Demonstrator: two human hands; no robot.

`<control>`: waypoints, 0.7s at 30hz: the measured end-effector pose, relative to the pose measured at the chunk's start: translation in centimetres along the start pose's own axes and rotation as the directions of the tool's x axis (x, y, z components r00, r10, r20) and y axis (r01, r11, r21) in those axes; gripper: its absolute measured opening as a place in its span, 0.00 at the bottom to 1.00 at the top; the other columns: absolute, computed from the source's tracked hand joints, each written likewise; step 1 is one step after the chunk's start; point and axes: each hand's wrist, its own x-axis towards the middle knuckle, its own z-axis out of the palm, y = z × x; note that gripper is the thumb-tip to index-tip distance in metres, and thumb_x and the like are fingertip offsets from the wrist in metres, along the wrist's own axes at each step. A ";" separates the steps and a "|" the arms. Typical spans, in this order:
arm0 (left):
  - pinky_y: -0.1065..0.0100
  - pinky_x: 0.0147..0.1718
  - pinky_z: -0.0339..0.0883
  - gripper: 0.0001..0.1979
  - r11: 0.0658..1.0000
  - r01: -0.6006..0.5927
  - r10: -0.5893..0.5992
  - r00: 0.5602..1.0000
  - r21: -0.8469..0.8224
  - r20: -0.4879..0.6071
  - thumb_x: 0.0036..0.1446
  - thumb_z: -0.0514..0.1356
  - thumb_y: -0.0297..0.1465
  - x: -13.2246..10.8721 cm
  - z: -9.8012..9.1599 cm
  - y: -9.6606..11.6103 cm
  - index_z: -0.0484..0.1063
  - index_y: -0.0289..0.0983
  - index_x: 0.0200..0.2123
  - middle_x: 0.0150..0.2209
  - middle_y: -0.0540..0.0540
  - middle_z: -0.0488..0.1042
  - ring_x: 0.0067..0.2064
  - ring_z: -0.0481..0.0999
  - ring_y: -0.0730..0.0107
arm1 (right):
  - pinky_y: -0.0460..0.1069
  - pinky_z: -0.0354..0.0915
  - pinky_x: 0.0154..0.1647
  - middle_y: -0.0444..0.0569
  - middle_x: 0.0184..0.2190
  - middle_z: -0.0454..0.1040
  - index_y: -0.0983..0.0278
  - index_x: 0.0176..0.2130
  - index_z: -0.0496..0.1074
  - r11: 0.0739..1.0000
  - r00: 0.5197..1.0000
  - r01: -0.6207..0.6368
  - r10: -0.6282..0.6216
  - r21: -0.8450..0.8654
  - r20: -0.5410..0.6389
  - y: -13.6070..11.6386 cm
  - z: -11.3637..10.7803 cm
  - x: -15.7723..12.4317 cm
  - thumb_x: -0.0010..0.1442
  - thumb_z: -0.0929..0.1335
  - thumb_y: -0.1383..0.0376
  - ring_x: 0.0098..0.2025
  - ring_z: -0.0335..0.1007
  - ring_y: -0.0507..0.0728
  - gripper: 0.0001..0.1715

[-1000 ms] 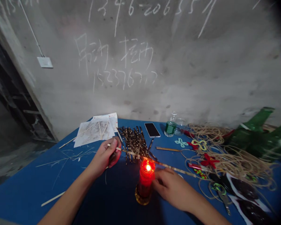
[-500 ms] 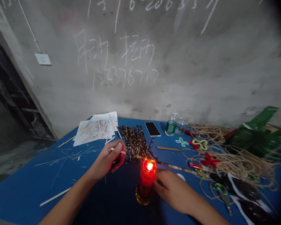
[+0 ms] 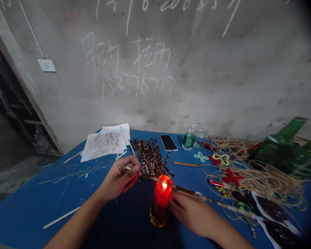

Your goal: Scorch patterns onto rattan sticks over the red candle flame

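My left hand (image 3: 120, 174) is shut on a long thin bamboo stick (image 3: 204, 197), with the stick's short end poking out past the fingers. The stick runs right, directly over the flame of a red glass candle (image 3: 162, 195) on a brass base. My right hand (image 3: 189, 214) lies beside the candle, below the stick, with the stick resting along its fingers. Whether those fingers grip it, I cannot tell. Just beyond my left hand lies a heap of dark-spotted sticks (image 3: 150, 157).
The blue table (image 3: 41, 188) holds stick-strewn papers (image 3: 103, 147), a phone (image 3: 168, 142), a small glass bottle (image 3: 188, 141), tangled rattan strands (image 3: 259, 180), and a red star-shaped piece (image 3: 232, 177). Green plastic (image 3: 287, 152) sits far right. A chalk-marked concrete wall (image 3: 150, 69) stands behind.
The stick has slid right along its length and its far end now reaches further right. My left hand has moved right, closer to the heap of sticks. The candle has not moved.
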 end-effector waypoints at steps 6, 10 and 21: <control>0.76 0.12 0.45 0.20 0.997 -0.039 0.034 0.996 -0.065 -0.082 0.53 0.75 0.47 0.1 0.3 0.3 0.77 0.37 0.30 0.17 0.46 0.76 0.12 0.60 0.78 | 0.50 0.47 0.25 0.43 0.23 0.72 0.60 0.28 0.72 0.999 0.996 -0.007 0.002 0.051 0.094 0.0 -0.4 0.4 0.70 0.64 0.69 0.22 0.59 0.52 0.18; 0.74 0.14 0.54 0.12 0.991 -0.090 0.071 0.980 -0.100 -0.185 0.47 0.77 0.35 0.4 1.0 1.1 0.80 0.36 0.25 0.19 0.44 0.79 0.12 0.63 0.78 | 0.50 0.52 0.28 0.47 0.28 0.77 0.60 0.31 0.75 0.999 0.998 0.021 -0.023 0.045 0.050 -0.2 -0.5 0.2 0.73 0.63 0.66 0.27 0.66 0.55 0.19; 0.74 0.09 0.56 0.05 0.995 -0.052 0.027 0.962 -0.087 -0.271 0.39 0.77 0.28 0.5 1.2 0.5 0.86 0.39 0.23 0.23 0.42 0.83 0.13 0.65 0.76 | 0.52 0.62 0.42 0.49 0.38 0.81 0.58 0.39 0.78 0.988 0.982 -0.151 0.152 -0.017 0.111 0.4 0.4 -0.2 0.77 0.61 0.58 0.40 0.74 0.60 0.20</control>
